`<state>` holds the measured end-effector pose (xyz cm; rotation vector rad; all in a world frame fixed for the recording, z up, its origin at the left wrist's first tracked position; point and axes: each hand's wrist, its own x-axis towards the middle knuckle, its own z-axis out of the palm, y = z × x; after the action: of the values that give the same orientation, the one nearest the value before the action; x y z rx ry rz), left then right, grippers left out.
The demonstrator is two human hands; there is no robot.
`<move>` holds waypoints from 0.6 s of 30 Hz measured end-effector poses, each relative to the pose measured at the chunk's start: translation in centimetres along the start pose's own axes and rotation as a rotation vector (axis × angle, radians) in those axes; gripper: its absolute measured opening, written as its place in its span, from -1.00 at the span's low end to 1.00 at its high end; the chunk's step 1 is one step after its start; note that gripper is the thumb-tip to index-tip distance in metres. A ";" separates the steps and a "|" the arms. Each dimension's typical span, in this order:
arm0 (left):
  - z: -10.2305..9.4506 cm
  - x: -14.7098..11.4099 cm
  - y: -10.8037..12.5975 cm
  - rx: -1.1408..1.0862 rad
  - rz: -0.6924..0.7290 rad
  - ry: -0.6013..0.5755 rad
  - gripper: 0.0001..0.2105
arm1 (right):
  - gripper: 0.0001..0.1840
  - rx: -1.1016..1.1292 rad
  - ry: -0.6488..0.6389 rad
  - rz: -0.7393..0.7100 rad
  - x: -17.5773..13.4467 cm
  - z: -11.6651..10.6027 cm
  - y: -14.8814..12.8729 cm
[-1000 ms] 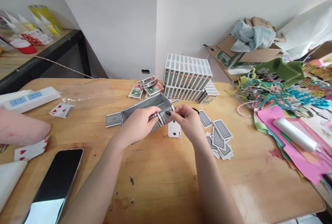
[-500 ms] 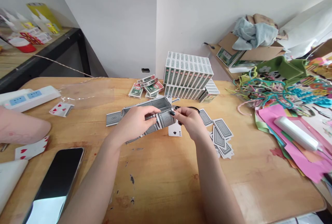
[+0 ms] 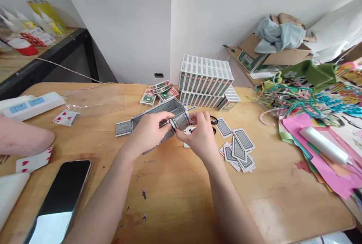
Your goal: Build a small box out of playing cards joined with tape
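Note:
A long open box shape built of grey-patterned playing cards (image 3: pixel 158 110) is tilted up between my hands. My left hand (image 3: pixel 149 131) is closed on its near wall, thumb and fingers pinching close to the right end. At that end my right hand (image 3: pixel 199 132) has thumb and fingertips closed on a bent playing card (image 3: pixel 181 120); its grip is partly hidden. Behind my right hand are black scissors handles (image 3: pixel 214 120). A face-up card (image 3: pixel 186 132) lies partly hidden below the box. Loose grey-backed cards (image 3: pixel 240 149) spread out to the right.
Stacked card packs (image 3: pixel 203 80) stand at the back, with more card boxes (image 3: pixel 161 93) beside them. A phone (image 3: pixel 60 195) and power strip (image 3: pixel 36 104) are at left, near another person's arm (image 3: pixel 25 134). Pink paper (image 3: pixel 316 153) and tangled colourful cords (image 3: pixel 294 93) lie right.
My right hand has shifted left and turned, its thumb now lower at the card's near side. More of the scissors handles shows. My left hand keeps its hold.

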<state>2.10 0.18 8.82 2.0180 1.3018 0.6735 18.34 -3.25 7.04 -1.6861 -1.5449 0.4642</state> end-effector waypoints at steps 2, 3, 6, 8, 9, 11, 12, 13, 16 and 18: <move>0.1 0.0 0.0 0.004 -0.009 0.004 -0.73 | -0.61 -0.048 0.033 -0.035 -0.1 0.1 0.0; 0.1 0.0 0.1 0.007 -0.013 0.007 -0.73 | -0.62 -0.072 0.046 -0.053 -0.1 0.1 -0.1; 0.3 0.1 0.2 0.013 -0.007 0.007 -0.73 | -0.65 -0.167 0.068 -0.103 -0.1 0.1 -0.2; 0.4 0.1 0.3 0.018 0.006 0.007 -0.73 | -0.66 -0.244 0.085 -0.128 -0.2 0.0 -0.3; 0.4 0.1 0.3 0.020 0.015 0.006 -0.73 | -0.66 -0.277 0.094 -0.137 -0.2 0.0 -0.3; 0.5 0.0 0.5 0.027 0.031 0.000 -0.74 | -0.66 -0.322 0.104 -0.150 -0.2 0.0 -0.4; 0.5 0.0 0.6 0.031 0.037 -0.006 -0.75 | -0.66 -0.334 0.105 -0.155 -0.2 0.0 -0.4; 0.5 0.0 0.7 0.034 0.040 -0.014 -0.75 | -0.65 -0.342 0.105 -0.160 -0.2 0.0 -0.4; 0.5 -0.1 0.8 0.039 0.046 -0.028 -0.76 | -0.65 -0.368 0.114 -0.169 -0.2 0.0 -0.4; 0.5 -0.1 0.9 0.038 0.050 -0.027 -0.76 | -0.64 -0.398 0.127 -0.171 -0.3 0.1 -0.4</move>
<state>2.93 -0.30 9.16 2.0887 1.2613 0.6469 17.95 -3.51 7.26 -1.8122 -1.7494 -0.0450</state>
